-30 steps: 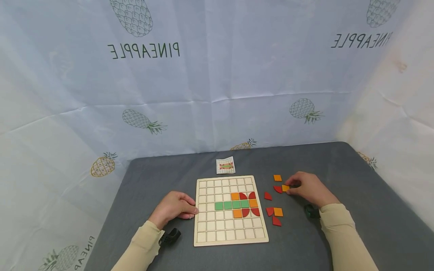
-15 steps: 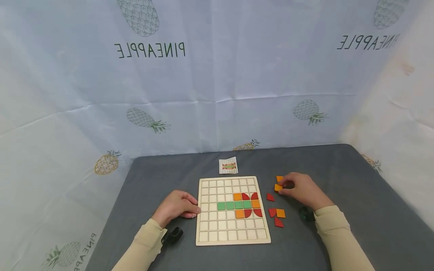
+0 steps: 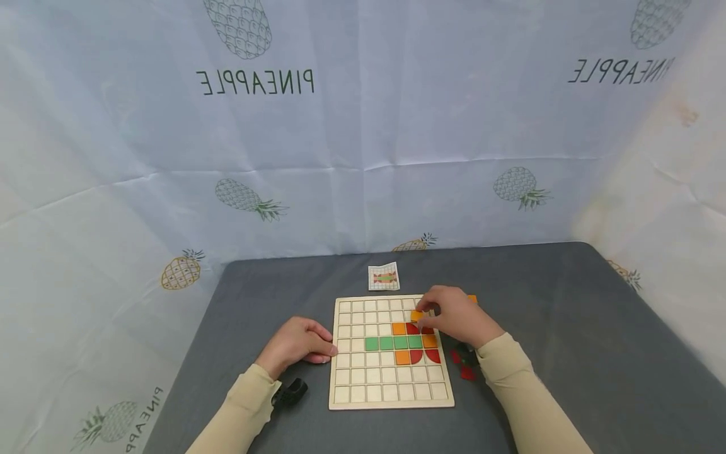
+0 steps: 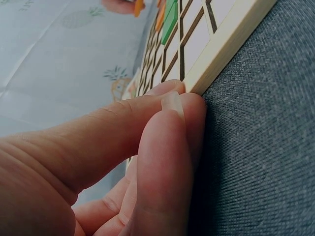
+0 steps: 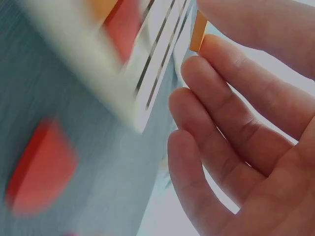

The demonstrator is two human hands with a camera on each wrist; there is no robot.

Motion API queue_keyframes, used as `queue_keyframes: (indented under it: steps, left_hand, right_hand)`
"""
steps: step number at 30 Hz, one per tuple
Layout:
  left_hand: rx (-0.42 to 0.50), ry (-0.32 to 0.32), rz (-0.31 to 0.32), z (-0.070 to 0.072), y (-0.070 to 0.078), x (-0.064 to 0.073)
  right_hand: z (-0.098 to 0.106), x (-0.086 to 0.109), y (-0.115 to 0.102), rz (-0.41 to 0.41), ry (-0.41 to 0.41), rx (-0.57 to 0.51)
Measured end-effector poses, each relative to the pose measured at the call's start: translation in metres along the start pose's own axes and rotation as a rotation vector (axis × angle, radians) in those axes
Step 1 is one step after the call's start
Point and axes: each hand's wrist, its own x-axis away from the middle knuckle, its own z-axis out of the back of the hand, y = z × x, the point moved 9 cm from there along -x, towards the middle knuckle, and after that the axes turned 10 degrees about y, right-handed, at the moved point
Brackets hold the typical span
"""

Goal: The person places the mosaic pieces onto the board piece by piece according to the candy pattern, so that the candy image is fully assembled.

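My right hand (image 3: 456,315) pinches an orange square tile (image 3: 416,316) between thumb and index finger, over the upper right part of the wooden grid board (image 3: 374,378). In the right wrist view, the tile (image 5: 198,32) shows edge-on and the other fingers hang loosely bent. A row of green squares (image 3: 386,343), several orange squares (image 3: 402,357) and red quarter-round tiles (image 3: 432,356) lie in the board's cells; the right hand partly covers the upper red ones. My left hand (image 3: 297,343) holds the board's left edge, thumb and fingertips together at its wooden rim (image 4: 211,73).
Right of the board lie loose red tiles (image 3: 467,373), and an orange tile (image 3: 472,299) peeks out behind the right hand. A small pattern card (image 3: 384,277) lies beyond the board on the grey table (image 3: 272,290). A pineapple-print curtain (image 3: 363,126) hangs behind.
My right hand has picked up the orange tile from the right side and carried it left over the board. The left hand stays at the board's edge.
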Motion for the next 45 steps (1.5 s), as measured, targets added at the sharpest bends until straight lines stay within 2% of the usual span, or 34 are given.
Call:
queue_keyframes:
  steps: [4,9,15,25,45]
  left_hand:
    - [0.004,0.001,0.006,0.0,-0.001,0.0]
    - [0.021,-0.008,0.003,-0.002,-0.001,-0.001]
    - [0.022,-0.006,-0.003,0.0,-0.001,-0.003]
    - [0.031,0.004,0.024,0.001,0.0,-0.003]
    - [0.024,0.0,0.027,0.0,-0.002,-0.005]
  right_hand:
    - [-0.017,-0.007,-0.022,0.023,-0.02,-0.022]
    - [-0.035,-0.008,-0.036,0.06,-0.044,-0.027]
    - [-0.044,-0.008,-0.05,0.161,-0.04,0.021]
    - [-0.047,-0.01,-0.054,0.155,-0.052,0.037]
    - [-0.049,-0.01,-0.058,0.19,-0.066,0.049]
